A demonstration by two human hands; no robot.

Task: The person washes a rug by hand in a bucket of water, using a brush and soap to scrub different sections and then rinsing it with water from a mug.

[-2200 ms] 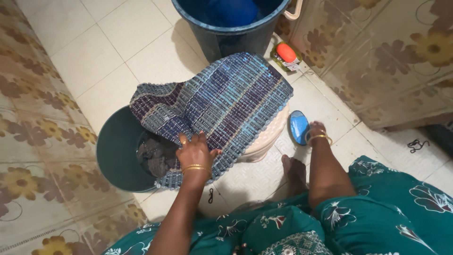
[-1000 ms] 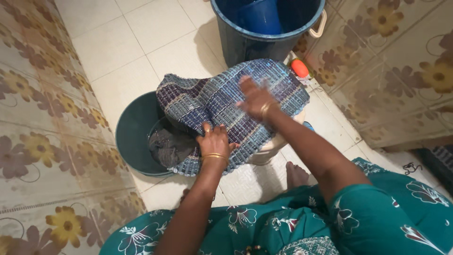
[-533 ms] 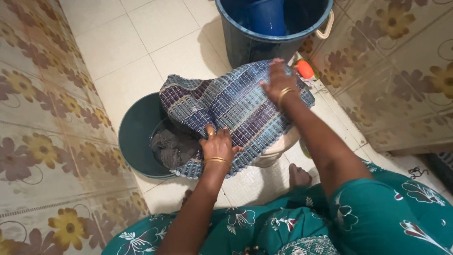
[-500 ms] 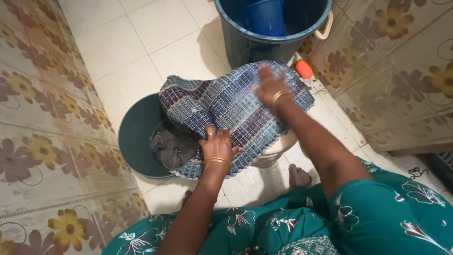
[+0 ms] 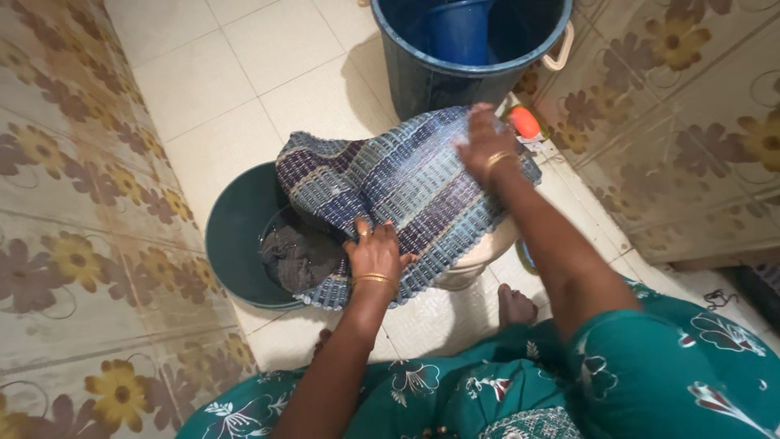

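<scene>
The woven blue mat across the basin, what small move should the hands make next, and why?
Probably draw the right hand back along the woven mat toward the left hand. The right hand lies flat at the mat's far end by the blue bucket, while the left hand pins the near edge over the green basin.

A coarse woven cloth mat (image 5: pixel 406 183), ribbed and matt, is seen mid-frame. The blue bucket (image 5: pixel 467 49) at the top and the green basin (image 5: pixel 236 236) at centre left look like smooth plastic. The floor (image 5: pixel 244 73) is laid with glossy cream tiles. Thin metal bangles (image 5: pixel 374 279) gleam.
</scene>
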